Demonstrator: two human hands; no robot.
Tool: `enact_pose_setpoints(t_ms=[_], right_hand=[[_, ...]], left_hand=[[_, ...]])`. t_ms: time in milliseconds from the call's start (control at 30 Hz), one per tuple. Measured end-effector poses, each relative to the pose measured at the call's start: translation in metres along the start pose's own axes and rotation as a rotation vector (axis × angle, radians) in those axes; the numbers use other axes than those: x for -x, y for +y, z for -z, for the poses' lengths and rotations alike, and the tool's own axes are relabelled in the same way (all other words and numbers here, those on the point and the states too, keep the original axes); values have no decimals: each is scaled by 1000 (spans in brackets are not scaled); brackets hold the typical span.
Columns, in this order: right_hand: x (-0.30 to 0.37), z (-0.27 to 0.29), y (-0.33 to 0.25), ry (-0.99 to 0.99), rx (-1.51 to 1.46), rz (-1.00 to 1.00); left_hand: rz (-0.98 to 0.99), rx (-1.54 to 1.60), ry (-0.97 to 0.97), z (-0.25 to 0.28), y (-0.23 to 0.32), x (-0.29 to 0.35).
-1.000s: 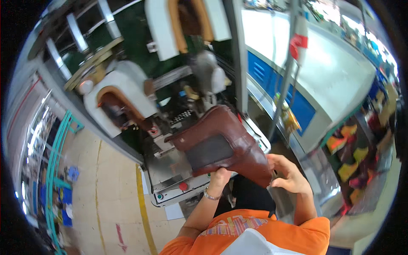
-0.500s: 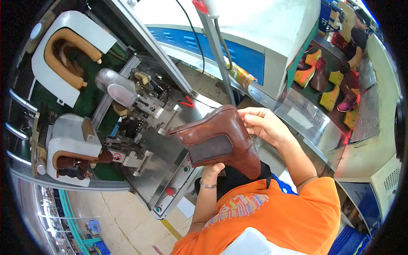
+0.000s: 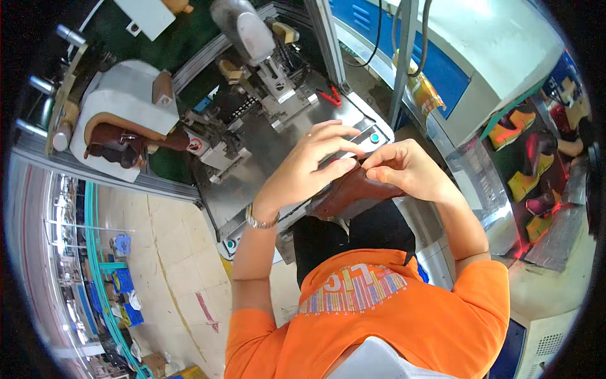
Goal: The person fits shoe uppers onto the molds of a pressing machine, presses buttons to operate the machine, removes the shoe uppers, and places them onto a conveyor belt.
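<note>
A brown leather boot upper (image 3: 355,194) hangs in front of me over my lap, its top edge between my two hands. My left hand (image 3: 309,163) pinches that edge with thumb and forefinger, the other fingers stretched out above. From the other side, my right hand (image 3: 413,169) grips the edge between thumb and bent fingers, its tips close to the left ones. The fingers hide part of the edge. Just beyond my hands lies the metal worktop (image 3: 246,165) of a machine.
Another brown upper (image 3: 113,140) sits on the machine's white padded form (image 3: 129,95) at left. Red-handled pliers (image 3: 330,96) lie on the worktop, near a green button (image 3: 374,138). Brown boots with yellow pieces (image 3: 527,180) lie on a line at right, by another person's arm (image 3: 570,146).
My left hand has left the boot upper's underside for its top edge, beside my right hand. The upper has turned and come lower. My view has shifted.
</note>
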State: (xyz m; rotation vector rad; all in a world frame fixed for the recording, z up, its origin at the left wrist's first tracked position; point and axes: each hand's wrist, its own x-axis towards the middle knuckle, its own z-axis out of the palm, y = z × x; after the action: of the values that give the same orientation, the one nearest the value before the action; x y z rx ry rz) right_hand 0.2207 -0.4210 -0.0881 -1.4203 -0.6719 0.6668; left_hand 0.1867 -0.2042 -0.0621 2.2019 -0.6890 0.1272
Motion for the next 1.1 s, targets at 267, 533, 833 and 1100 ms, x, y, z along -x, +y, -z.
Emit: enact_pose_setpoints(t_ms=[267, 533, 833, 1100], right_hand=[[-2, -14, -11, -94, 60, -26], [-5, -14, 2, -108, 115, 58], [12, 40, 59, -377, -75, -67], [126, 43, 34, -31, 30, -92]], left_hand=[[54, 287, -594, 16, -13, -18], [44, 465, -439, -1, -18, 7], [273, 1004, -279, -13, -24, 9], [381, 1113, -162, -41, -56, -6]])
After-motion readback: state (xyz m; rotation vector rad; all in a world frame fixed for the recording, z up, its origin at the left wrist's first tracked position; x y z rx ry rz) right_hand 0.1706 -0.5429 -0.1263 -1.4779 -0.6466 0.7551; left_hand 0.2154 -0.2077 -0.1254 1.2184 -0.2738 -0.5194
